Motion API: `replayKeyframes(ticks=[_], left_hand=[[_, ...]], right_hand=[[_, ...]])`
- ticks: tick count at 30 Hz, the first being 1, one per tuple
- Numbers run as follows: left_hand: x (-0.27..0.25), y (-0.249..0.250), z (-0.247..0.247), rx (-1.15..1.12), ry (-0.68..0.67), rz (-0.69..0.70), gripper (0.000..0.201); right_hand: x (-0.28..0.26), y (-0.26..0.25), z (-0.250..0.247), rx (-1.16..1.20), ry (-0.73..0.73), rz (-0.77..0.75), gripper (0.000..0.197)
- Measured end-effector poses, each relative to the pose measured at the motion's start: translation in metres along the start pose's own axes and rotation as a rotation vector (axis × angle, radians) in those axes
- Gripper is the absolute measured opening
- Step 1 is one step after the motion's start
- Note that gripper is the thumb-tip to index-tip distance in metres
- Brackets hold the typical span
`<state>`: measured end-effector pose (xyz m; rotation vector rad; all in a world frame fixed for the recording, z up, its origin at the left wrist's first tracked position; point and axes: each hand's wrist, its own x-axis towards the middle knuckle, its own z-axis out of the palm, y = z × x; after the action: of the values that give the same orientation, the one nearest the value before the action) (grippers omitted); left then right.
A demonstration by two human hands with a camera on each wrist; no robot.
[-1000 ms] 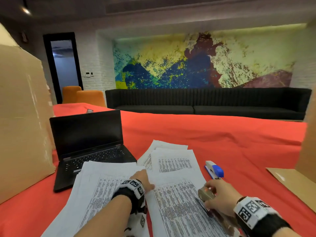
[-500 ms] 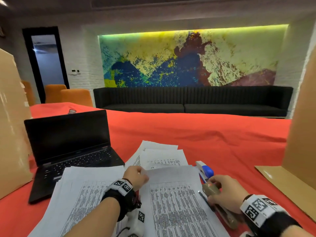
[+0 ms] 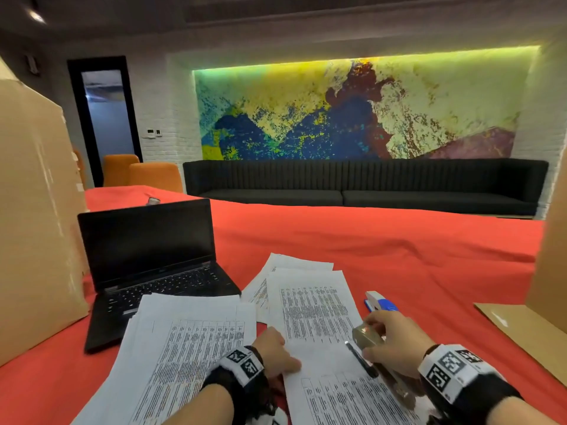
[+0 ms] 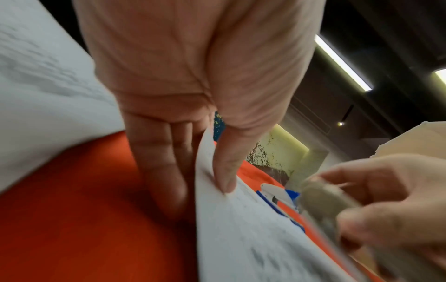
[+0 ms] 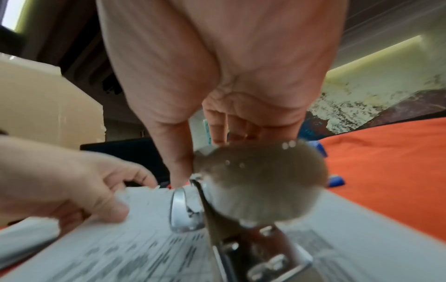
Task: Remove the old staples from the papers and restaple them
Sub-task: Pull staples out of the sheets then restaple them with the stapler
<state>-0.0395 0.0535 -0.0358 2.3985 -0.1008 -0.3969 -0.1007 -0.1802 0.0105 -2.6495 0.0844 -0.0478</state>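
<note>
A long room with a big splashy mural (image 3: 352, 108) lit along the far wall and a black sofa (image 3: 362, 188) under it fills the upper half of the frame. Below that spreads the bench (image 3: 383, 250), draped in orange-red cloth. A tall cardboard box (image 3: 33, 216) stands at the left edge, and another cardboard piece (image 3: 549, 259) at the right edge. An open black laptop (image 3: 147, 265) with a dark screen sits left of centre.

Printed papers lie across the lower middle: one thick stack (image 3: 184, 348) at lower left, a few loose sheets (image 3: 294, 271) further up, and one printed set (image 3: 322, 338) running down to the bottom edge.

The left hand (image 3: 273, 351) pinches the left edge of that printed set, thumb on top and fingers (image 4: 164, 171) underneath against the cloth. The right hand (image 3: 395, 342) at lower right is wrapped around a metal stapler (image 3: 368, 338), thumb and fingers closed on its rounded head, at the right edge of the same set. A dark pen (image 3: 360, 358) lies on the sheet just beside it. A small blue and white stapler (image 3: 380, 302) rests on the cloth just above the right hand.
</note>
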Motion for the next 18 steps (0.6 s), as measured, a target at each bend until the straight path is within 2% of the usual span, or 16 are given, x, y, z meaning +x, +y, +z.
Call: replayKeyframes(ticks=[3, 5, 6, 9, 10, 18], left_hand=[[0.004, 0.002, -0.002, 0.106, -0.014, 0.064, 0.060], [0.010, 0.007, -0.008, 0.206, -0.015, 0.113, 0.060], [0.013, 0.009, -0.009, 0.264, -0.035, 0.121, 0.057], [0.017, 0.013, -0.008, 0.398, -0.090, 0.133, 0.053], [0.020, 0.011, -0.005, 0.425, -0.103, 0.139, 0.054], [0.027, 0.011, 0.002, 0.531, -0.175, 0.178, 0.058]], right_hand=[[0.011, -0.010, 0.029, -0.066, -0.100, -0.015, 0.059], [0.020, -0.016, 0.045, -0.088, -0.159, -0.010, 0.065], [0.024, -0.021, 0.050, -0.119, -0.197, -0.010, 0.060], [0.036, -0.034, 0.059, -0.215, -0.258, -0.032, 0.024], [0.039, -0.037, 0.061, -0.238, -0.269, -0.032, 0.020], [0.039, -0.033, 0.071, -0.217, -0.276, -0.087, 0.018]])
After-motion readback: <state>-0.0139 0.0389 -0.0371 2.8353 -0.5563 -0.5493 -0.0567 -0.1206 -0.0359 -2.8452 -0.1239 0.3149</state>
